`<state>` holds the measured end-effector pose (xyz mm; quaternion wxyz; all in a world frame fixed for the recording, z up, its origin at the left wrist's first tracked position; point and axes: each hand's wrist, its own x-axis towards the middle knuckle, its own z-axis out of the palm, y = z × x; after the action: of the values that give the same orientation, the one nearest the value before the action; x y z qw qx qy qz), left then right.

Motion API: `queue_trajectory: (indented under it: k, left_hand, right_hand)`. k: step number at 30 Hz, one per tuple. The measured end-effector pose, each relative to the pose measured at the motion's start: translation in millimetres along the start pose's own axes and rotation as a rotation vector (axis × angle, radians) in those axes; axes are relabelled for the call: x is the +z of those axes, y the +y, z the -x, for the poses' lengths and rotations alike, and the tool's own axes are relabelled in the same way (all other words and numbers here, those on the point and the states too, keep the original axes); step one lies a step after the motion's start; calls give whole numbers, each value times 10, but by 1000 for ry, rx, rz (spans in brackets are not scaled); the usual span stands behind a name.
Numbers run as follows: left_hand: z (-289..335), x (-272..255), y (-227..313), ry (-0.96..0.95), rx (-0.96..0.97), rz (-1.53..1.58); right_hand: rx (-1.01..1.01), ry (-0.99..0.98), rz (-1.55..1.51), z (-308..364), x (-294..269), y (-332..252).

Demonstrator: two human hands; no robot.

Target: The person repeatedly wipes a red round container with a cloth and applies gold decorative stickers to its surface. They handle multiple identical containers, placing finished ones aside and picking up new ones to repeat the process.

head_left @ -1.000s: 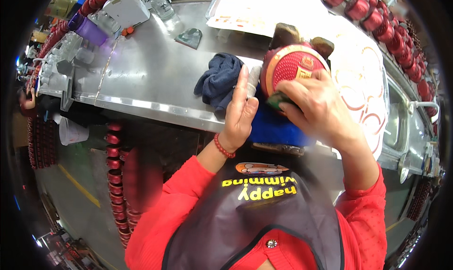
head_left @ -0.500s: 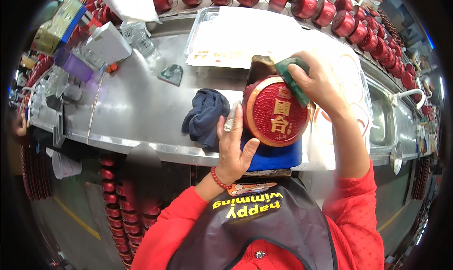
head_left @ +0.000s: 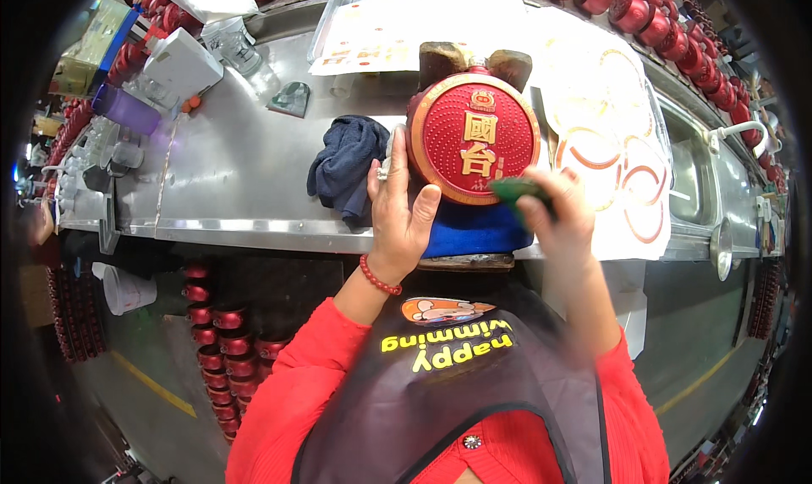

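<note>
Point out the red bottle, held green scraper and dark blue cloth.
Red bottle [head_left: 475,139]: head view, middle of its round face.
Held green scraper [head_left: 514,190]: head view, its blurred middle.
Dark blue cloth [head_left: 346,163]: head view, its folds.

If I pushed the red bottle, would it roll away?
The red bottle probably wouldn't roll, since its flat, round face is up. The brown blocks beside its neck might stop it sliding forward. The bright blue cloth below it may add grip.

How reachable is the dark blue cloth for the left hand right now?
Likely yes: the dark blue cloth lies just beside the left hand, on the side away from the red bottle, seemingly unobstructed.
</note>
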<state>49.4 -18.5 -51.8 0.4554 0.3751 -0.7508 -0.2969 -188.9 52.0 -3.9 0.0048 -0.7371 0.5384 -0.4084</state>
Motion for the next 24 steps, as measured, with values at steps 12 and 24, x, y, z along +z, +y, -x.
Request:
queue_trajectory:
  k: [12,24]
  left_hand:
    - [-133,-722,-193,70,43,-942]
    - [-225,-534,83,282,60,-128]
  right_hand:
    - [424,279,-331,8,-68,153]
    - [424,83,-491,-18,-60,117]
